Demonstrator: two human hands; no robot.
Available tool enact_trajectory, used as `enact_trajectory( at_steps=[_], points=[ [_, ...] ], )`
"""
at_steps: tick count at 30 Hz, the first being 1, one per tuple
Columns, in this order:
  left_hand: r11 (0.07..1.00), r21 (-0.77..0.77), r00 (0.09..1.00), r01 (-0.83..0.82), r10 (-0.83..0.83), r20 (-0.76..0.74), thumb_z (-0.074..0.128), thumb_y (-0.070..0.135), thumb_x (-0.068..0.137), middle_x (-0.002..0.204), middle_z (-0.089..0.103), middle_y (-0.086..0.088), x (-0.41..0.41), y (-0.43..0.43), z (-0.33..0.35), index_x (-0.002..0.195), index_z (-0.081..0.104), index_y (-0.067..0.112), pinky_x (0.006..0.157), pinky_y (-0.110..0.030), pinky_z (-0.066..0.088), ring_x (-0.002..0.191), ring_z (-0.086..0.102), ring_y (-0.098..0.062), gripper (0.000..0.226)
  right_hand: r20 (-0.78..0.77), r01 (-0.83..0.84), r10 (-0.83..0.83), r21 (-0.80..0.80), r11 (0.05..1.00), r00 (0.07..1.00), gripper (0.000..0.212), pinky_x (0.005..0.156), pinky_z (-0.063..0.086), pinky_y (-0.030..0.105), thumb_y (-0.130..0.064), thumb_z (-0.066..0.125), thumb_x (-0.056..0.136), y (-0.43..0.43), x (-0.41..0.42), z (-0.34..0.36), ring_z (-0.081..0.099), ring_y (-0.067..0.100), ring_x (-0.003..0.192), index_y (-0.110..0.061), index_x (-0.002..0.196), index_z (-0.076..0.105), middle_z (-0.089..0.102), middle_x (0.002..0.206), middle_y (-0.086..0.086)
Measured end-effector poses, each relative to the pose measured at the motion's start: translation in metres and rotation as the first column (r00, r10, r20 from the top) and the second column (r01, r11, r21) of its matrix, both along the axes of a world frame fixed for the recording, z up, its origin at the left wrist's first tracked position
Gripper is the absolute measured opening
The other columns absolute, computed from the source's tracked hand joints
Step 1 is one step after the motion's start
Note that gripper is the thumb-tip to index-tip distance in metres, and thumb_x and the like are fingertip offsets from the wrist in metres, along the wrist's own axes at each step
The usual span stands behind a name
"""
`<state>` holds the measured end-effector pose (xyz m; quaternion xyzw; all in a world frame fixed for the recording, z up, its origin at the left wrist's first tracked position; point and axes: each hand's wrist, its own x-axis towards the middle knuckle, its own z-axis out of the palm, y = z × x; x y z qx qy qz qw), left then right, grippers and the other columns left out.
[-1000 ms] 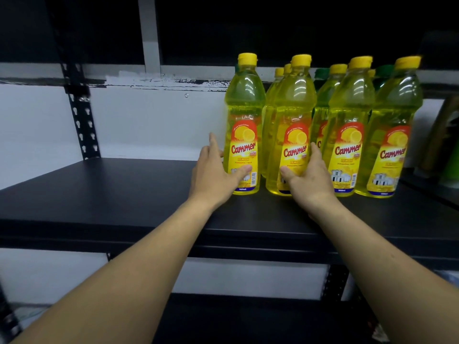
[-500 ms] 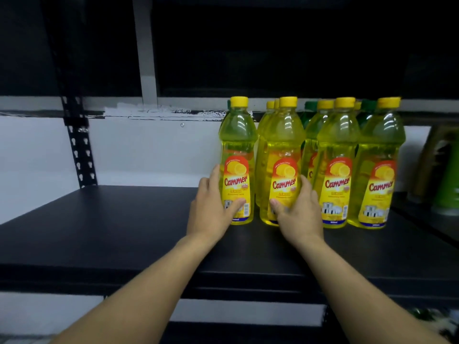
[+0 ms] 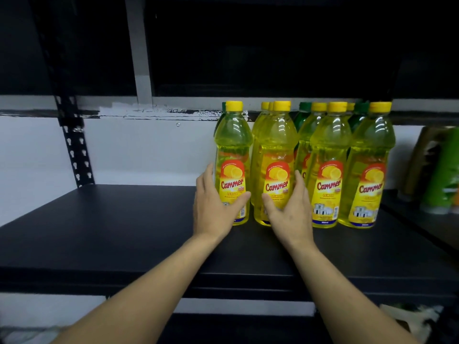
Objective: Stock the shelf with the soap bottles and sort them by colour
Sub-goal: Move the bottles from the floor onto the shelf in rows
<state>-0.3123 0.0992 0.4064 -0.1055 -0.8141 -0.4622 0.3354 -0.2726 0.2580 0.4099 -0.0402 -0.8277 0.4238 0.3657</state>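
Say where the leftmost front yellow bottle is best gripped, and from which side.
Grip the leftmost front bottle round its straight, labelled lower body, coming from the front-left: it stands upright, bare shelf lies on that side, and the next bottle stands close on its right. The left hand wraps it there.

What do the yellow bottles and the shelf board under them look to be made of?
Yellow bottles: clear glossy plastic, probably; the liquid shows through and highlights glint on the shoulders. Their caps: opaque yellow plastic, seemingly. Shelf board: smooth, matte black; painted metal or laminate, I cannot tell which. Upright post: black metal, punched with keyhole slots.
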Motion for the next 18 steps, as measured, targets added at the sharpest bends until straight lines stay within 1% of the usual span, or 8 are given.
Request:
enact_trajectory(
  at_steps=[1,3,6,8,10,12,15,18],
  points=[
    [1.000,-0.007,1.000,0.010,-0.010,-0.025,0.076,0.063,0.073,0.147,0.037,0.005,0.000,0.002,0.001,0.155,0.017,0.030,0.100,-0.039,0.050,0.130,0.046,-0.015,0.106,-0.004,-0.009,0.009,0.011,1.000,1.000,0.092,0.099,0.026,0.023,-0.043,0.069,0.089,0.000,-0.001,0.000,0.031,0.021,0.143,-0.020,0.158,0.012,0.031,0.156,0.003],
    [1.000,-0.016,0.999,0.016,-0.016,-0.037,0.077,0.062,0.073,0.146,0.038,0.006,-0.001,0.006,0.000,0.155,0.015,0.032,0.099,-0.037,0.050,0.128,0.048,-0.013,0.107,0.000,-0.014,0.014,0.018,1.000,1.000,0.094,0.101,0.030,0.025,-0.045,0.068,0.089,0.001,-0.004,-0.002,0.032,0.022,0.143,-0.021,0.159,0.009,0.032,0.156,0.003],
    [0.999,-0.025,1.000,0.024,-0.024,0.014,0.082,0.058,0.070,0.144,0.042,0.004,-0.006,0.005,-0.002,0.155,0.012,0.035,0.098,-0.042,0.052,0.126,0.050,-0.016,0.112,0.036,-0.045,0.044,0.022,0.999,0.998,0.097,0.104,0.037,0.033,-0.044,0.066,0.091,0.001,-0.007,-0.003,0.036,0.023,0.141,-0.021,0.159,0.001,0.035,0.155,0.005],
    [0.998,-0.056,0.999,0.008,-0.006,0.036,0.082,0.057,0.069,0.139,0.046,0.004,-0.010,0.004,-0.001,0.153,0.014,0.033,0.094,-0.045,0.054,0.121,0.054,-0.018,0.111,0.052,-0.050,0.048,0.028,0.998,0.998,0.096,0.103,0.039,0.034,-0.042,0.065,0.092,0.001,-0.008,-0.004,0.039,0.024,0.139,-0.021,0.159,0.000,0.037,0.153,0.006],
    [0.996,-0.090,0.998,-0.012,0.018,0.059,0.081,0.056,0.072,0.137,0.046,0.004,-0.010,0.005,0.002,0.152,0.013,0.032,0.091,-0.045,0.055,0.118,0.056,-0.019,0.108,0.064,-0.047,0.045,0.024,0.999,0.997,0.094,0.101,0.040,0.035,-0.041,0.065,0.092,0.002,-0.009,-0.004,0.041,0.024,0.137,-0.021,0.159,0.002,0.039,0.152,0.006],
    [0.993,-0.117,0.996,-0.014,0.024,0.084,0.079,0.054,0.075,0.138,0.045,0.003,-0.006,0.006,0.003,0.153,0.009,0.032,0.091,-0.043,0.055,0.118,0.056,-0.021,0.107,0.078,-0.045,0.043,0.021,0.999,0.996,0.092,0.100,0.041,0.035,-0.040,0.064,0.093,0.002,-0.008,-0.004,0.042,0.026,0.136,-0.021,0.159,0.002,0.039,0.151,0.007],
    [0.991,-0.137,0.995,-0.006,0.019,0.100,0.078,0.054,0.077,0.140,0.043,0.001,-0.001,0.001,0.004,0.153,0.006,0.031,0.092,-0.046,0.054,0.120,0.055,-0.024,0.106,0.088,-0.045,0.042,0.033,0.998,0.995,0.090,0.099,0.042,0.038,-0.040,0.062,0.095,-0.001,-0.006,-0.004,0.043,0.027,0.135,-0.021,0.159,0.002,0.040,0.150,0.008],
    [0.987,-0.163,0.993,0.002,0.017,0.118,0.077,0.055,0.078,0.143,0.041,0.002,0.012,-0.014,0.004,0.153,0.003,0.033,0.093,-0.045,0.054,0.123,0.053,-0.022,0.107,0.114,-0.092,0.086,0.052,0.994,0.990,0.088,0.099,0.041,0.037,-0.040,0.060,0.095,-0.002,-0.004,-0.005,0.045,0.028,0.133,-0.022,0.158,0.002,0.044,0.148,0.008]
  ],
)
